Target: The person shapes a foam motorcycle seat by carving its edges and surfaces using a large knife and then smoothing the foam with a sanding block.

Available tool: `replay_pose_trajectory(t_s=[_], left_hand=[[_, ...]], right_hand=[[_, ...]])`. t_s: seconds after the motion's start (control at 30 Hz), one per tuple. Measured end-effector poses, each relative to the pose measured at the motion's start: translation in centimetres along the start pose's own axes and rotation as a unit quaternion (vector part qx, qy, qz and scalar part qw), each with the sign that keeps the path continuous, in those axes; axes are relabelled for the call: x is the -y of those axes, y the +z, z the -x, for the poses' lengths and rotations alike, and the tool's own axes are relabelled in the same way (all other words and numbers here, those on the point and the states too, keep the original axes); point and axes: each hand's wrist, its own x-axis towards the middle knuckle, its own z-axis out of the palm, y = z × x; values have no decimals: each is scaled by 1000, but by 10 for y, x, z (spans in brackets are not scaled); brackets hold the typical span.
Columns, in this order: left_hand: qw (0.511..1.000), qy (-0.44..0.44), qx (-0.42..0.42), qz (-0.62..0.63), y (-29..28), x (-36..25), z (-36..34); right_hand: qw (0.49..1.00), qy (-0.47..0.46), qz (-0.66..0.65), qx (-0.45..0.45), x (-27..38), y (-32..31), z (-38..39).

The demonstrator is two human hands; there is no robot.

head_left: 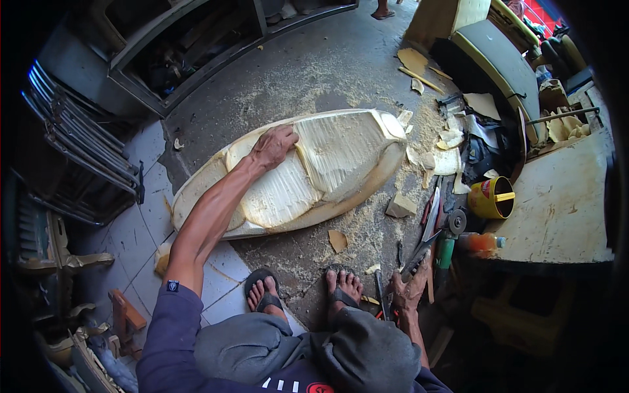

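A long, pale foam seat (pixel 344 147) with ribbed, cut surfaces and a raised step across its middle lies on the floor in front of me. My left hand (pixel 275 145) is on that step, its fingers curled closed over the foam edge; the fingertips are partly hidden. Down by my right foot, my right hand (pixel 411 285) reaches among several tools, thumb and fingers apart. A dark tool (pixel 413 265) lies between them, and I see no firm grip on it. Close by are a long blade (pixel 431 216) and an angle grinder (pixel 447 245) with a green body.
Foam crumbs and a foam block (pixel 401 205) litter the floor. To the right stand a yellow tub (pixel 491 198), a bottle of orange liquid (pixel 481 242) and a pale board (pixel 563 203). Stacked metal frames (pixel 82 144) are at left, an open cabinet (pixel 190 52) behind.
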Motion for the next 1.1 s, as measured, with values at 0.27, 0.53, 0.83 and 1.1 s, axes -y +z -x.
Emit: replay_pose_trajectory(t_s=[0.27, 0.53, 0.83, 1.1], left_hand=[[784, 86, 482, 382, -30, -180, 128], [756, -566, -192, 268, -119, -63, 289], [554, -786, -205, 180, -106, -59, 433], [255, -649, -356, 622, -36, -49, 371]], right_hand=[[988, 78, 45, 124, 1, -2, 2], [977, 104, 60, 179, 21, 0, -10], [992, 23, 35, 118, 13, 23, -32], [968, 32, -249, -20, 61, 59, -234]])
